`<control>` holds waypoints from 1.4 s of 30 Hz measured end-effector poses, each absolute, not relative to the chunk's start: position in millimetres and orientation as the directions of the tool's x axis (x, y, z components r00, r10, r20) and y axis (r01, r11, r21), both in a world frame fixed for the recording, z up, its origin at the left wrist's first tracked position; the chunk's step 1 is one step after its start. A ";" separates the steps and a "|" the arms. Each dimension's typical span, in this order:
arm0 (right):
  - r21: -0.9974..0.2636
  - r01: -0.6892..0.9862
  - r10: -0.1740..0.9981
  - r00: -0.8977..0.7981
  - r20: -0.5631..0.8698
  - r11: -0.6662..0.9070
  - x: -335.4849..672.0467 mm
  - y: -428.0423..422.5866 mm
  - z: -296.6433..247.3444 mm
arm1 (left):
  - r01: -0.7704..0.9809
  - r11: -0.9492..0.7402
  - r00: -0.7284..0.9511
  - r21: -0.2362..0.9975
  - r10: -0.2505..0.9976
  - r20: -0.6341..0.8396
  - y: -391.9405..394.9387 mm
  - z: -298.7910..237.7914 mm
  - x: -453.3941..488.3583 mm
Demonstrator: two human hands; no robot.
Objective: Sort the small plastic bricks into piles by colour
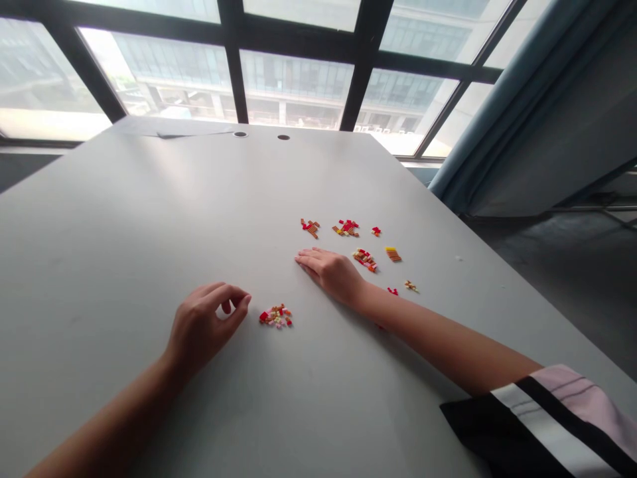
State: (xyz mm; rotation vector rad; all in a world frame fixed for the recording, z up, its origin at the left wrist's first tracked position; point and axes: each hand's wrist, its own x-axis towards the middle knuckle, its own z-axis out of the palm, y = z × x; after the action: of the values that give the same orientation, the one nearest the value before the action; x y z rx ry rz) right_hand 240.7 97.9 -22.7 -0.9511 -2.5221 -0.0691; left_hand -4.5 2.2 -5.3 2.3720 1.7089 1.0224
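Nearest, a black, white and pink striped sleeve (542,425) on the right forearm, then the left hand (206,325) curled and empty, fingertips close together but clamped on nothing, just beside a small heap of red, pink and yellow toy bricks (275,317) on a grey table (124,219). Farther up, the right hand (331,273) flat and empty on the tabletop, fingers together, grip apart, knuckles just beside a red and pink brick cluster (365,259), with smaller red and orange brick groups (347,228) scattered beyond. At the far end, two round cable holes (240,134) in the table, then a large gridded window (293,66) and a blue-grey curtain (547,113)
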 end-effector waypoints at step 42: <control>0.151 0.356 0.260 -0.861 0.438 0.922 196.8 13.6 -16.8 | 0.842 -0.378 0.147 0.384 0.847 0.512 5.0 -6.2 -4.2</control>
State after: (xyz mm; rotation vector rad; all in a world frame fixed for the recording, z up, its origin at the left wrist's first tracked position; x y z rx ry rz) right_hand 196.8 13.6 -16.8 -0.4470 -2.6638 -0.3167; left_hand -4.2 5.0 -6.2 2.3747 1.7482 1.0661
